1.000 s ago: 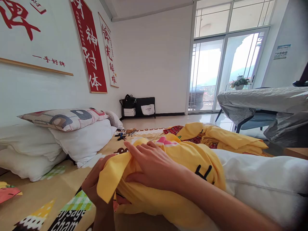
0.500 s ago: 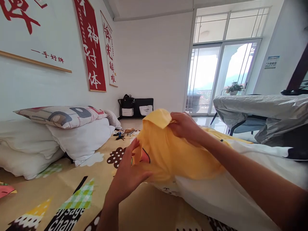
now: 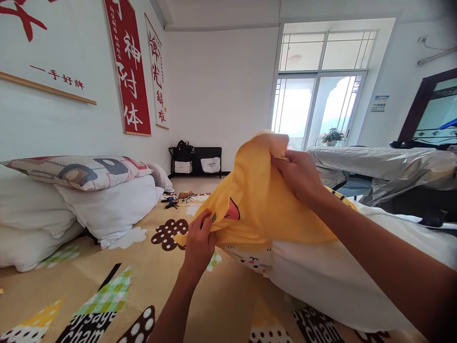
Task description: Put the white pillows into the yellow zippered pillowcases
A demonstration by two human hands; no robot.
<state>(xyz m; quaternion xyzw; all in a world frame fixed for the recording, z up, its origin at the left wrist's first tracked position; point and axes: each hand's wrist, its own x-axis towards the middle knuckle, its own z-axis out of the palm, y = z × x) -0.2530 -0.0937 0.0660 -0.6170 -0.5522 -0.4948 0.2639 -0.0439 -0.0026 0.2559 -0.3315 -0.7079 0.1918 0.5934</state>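
Note:
A yellow pillowcase (image 3: pixel 257 205) with a printed cartoon face is drawn partly over the end of a white pillow (image 3: pixel 339 281) that lies on the patterned mat. My right hand (image 3: pixel 300 176) is closed on the upper edge of the pillowcase and holds it lifted. My left hand (image 3: pixel 200 243) is closed in a pinch on the lower edge of the same pillowcase, just above the mat. The fabric is stretched between both hands.
A patterned beige mat (image 3: pixel 107 281) covers the floor. Stacked white pillows (image 3: pixel 107 209) with a printed cushion (image 3: pixel 78 171) on top lie at the left. A silver-covered piece of furniture (image 3: pixel 385 166) stands at the right. Small items (image 3: pixel 174 199) lie at the mat's far edge, bags (image 3: pixel 194 159) by the wall.
My right hand has raised the pillowcase's top edge higher. My left hand has gone from open beside the fabric to pinching its lower edge. The view has shifted slightly.

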